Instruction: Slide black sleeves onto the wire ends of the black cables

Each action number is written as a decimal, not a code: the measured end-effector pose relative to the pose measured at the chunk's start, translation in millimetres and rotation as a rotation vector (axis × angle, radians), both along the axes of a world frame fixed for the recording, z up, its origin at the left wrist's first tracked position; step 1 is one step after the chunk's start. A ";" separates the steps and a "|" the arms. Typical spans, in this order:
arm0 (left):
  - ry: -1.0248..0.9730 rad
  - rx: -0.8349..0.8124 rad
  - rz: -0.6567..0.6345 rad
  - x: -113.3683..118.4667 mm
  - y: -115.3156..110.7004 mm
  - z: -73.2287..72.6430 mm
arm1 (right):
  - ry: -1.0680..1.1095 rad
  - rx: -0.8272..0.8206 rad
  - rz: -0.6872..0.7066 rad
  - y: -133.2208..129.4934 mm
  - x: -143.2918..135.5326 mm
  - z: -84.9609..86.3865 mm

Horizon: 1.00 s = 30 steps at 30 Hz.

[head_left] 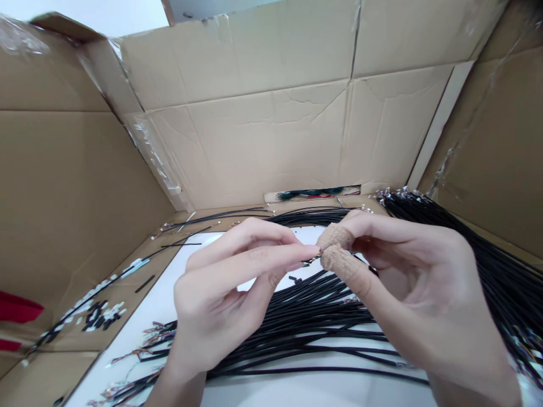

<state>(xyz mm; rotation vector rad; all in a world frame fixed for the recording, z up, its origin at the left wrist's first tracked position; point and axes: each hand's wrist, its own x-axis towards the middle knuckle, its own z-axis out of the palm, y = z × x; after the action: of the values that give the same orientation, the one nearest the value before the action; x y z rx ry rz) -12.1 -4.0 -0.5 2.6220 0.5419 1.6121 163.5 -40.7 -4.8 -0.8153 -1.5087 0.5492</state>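
Note:
My left hand and my right hand meet fingertip to fingertip above a white sheet. Between them they pinch the small metal end of a thin black cable. The right thumb and forefinger wear tan finger cots. Under the hands lies a thick bundle of black cables running left to right, its stripped coloured wire ends fanned out at the lower left.
A second bundle of black cables with metal terminals runs down the right side. Cardboard walls enclose the bench on three sides. Small black and white cut pieces lie on the cardboard at the left, near something red.

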 end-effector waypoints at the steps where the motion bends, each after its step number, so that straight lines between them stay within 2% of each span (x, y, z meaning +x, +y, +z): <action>1: -0.013 -0.011 0.006 0.6 0.1 -0.4 | -0.003 0.018 -0.024 -0.9 -0.9 -0.4; 7: -0.074 -0.105 -0.018 4.7 -3.3 -1.6 | 0.001 0.166 -0.144 -7.4 -6.8 -4.9; 13: -0.130 -0.136 0.023 7.3 -8.1 0.1 | -0.019 0.281 -0.248 -8.5 -14.8 -8.5; 24: -0.188 -0.268 -0.058 7.1 -9.7 -0.5 | -0.060 0.242 -0.279 -12.9 -15.4 -7.5; 30: -0.168 -0.248 -0.031 4.7 -12.9 -1.1 | -0.092 0.342 -0.316 -11.6 -16.4 -3.1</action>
<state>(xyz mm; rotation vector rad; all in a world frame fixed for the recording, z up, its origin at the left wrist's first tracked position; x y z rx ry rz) -7.4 -16.9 -1.6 2.2843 0.6423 1.6195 147.1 -52.3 -7.9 -0.7956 -1.4671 0.0177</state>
